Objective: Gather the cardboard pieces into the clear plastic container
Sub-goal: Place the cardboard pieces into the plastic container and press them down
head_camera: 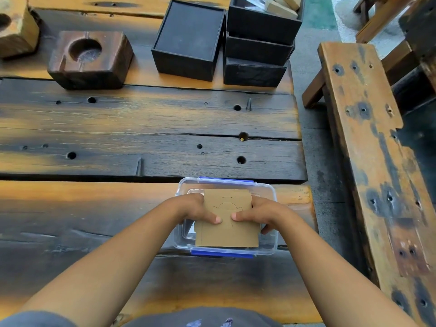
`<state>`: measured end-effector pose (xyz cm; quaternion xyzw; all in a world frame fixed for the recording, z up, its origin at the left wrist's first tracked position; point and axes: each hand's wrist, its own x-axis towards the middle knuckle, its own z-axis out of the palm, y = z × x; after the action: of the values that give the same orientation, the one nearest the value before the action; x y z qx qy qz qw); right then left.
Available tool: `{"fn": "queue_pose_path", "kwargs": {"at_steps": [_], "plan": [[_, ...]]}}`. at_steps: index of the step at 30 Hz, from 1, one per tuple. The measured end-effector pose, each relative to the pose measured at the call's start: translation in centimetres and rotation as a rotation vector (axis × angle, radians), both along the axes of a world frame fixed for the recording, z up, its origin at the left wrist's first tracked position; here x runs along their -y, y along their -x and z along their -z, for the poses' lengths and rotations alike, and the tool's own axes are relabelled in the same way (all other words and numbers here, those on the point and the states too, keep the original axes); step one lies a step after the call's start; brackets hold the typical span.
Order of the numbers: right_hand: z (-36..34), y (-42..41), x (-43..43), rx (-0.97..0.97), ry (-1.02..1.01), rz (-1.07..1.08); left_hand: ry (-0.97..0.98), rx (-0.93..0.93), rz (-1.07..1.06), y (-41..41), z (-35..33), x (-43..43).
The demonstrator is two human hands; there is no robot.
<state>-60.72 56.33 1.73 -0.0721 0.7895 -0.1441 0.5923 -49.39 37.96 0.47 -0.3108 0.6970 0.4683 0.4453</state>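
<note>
Resting on scorched plank table [146, 119], container [271, 192], bench [368, 147]

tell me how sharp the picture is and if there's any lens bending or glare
Head view: the cardboard pieces, both hands and the clear plastic container are sharp; soft even light, with faint reflections on the container; the wide lens bows the table planks, and the bench blurs toward the lower right.

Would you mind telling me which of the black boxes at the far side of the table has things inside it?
The top black box of the three-high stack at the right: tan blocks show over its rim. The lone black box to its left appears empty, and the two beneath the top one are covered.
</note>
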Motion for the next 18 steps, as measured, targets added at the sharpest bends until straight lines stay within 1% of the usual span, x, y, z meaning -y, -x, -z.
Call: {"fn": "queue_pose_path", "kwargs": {"at_steps": [3,6,9,14,18], "plan": [[0.4,0.2,0.1,-0.033,-0.006,-0.001,0.019,0.040,0.003,0.2,0.3,0.0],[0.9,0.3,-0.2,-0.021,0.038,0.055,0.020,0.060,-0.023,0.3,0.6,0.2],[1.2,0.3,-0.4,-0.001,0.052,0.060,0.024,0.053,-0.010,0.3,0.6,0.1],[1.5,0.1,-0.5,-0.059,0.032,0.085,0.035,0.040,-0.006,0.2,0.8,-0.2],[1.8,0.1,-1.0,-0.024,0.068,0.113,0.027,0.015,-0.027,0.1,0.7,0.0]]}}
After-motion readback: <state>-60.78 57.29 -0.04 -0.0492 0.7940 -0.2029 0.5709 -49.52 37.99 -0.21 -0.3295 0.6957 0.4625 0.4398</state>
